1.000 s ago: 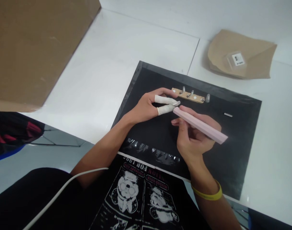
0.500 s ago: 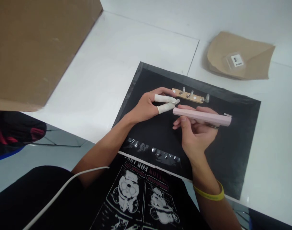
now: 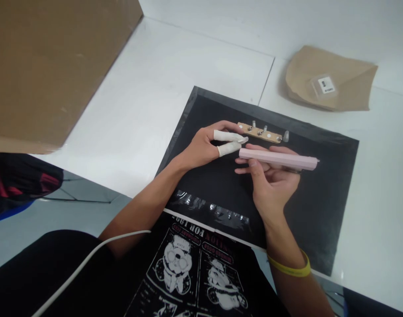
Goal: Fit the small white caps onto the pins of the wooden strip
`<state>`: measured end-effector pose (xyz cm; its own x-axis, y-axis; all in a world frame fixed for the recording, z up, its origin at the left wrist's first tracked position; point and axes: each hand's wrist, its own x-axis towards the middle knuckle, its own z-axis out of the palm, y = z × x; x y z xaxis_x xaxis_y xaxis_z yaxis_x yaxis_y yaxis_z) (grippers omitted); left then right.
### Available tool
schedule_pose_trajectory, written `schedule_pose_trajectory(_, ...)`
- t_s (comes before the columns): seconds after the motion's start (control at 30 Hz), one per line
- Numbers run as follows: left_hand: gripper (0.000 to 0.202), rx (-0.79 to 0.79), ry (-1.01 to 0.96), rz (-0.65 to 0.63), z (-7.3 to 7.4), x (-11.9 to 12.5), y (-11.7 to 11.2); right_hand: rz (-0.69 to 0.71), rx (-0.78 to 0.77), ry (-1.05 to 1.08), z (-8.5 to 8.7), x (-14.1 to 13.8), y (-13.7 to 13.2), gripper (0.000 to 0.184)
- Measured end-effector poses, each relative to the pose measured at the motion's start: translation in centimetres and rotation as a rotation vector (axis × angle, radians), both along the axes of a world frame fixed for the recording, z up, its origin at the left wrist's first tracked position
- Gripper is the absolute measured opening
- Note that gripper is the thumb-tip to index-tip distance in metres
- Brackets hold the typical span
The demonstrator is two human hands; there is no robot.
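Note:
My left hand wears white finger cots on two fingers. Those fingers pinch a small clear piece shaped like a nail tip. Another finger of that hand reaches the left end of a narrow tan strip, which carries white dots and several small clear tips on metal holders. My right hand is closed around a long pink pen-shaped tool, held nearly level. The tool's left end lies close beside the covered thumb of my left hand; whether they touch I cannot tell.
A black sheet in clear plastic lies under both hands on the white table. At the back right is a brown paper bag with a small clear labelled case on it. A large cardboard surface stands at left.
The pink tool has rolled slightly in my right hand, so its clip is now mostly turned out of sight. Its right end sits a little lower-left. My left hand stays in place.

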<state>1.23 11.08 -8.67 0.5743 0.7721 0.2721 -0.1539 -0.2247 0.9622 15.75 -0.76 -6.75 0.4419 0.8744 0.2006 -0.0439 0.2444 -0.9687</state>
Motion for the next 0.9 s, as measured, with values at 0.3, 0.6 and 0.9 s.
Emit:
schedule_pose_trajectory(0.3,0.014,0.009,0.007,-0.003,0.05,-0.03,-0.06,-0.044,0.065,-0.041,0.26,0.33,-0.2,0.041)
schedule_pose_trajectory(0.6,0.015,0.019,0.023,-0.002,0.01,-0.04,-0.11,-0.118,0.245,-0.225,-0.25,0.26,-0.22,0.045)
schedule_pose_trajectory(0.9,0.015,0.033,0.026,-0.042,-0.18,-0.01,-0.03,-0.117,0.265,-0.376,-0.47,-0.43,-0.51,0.045)
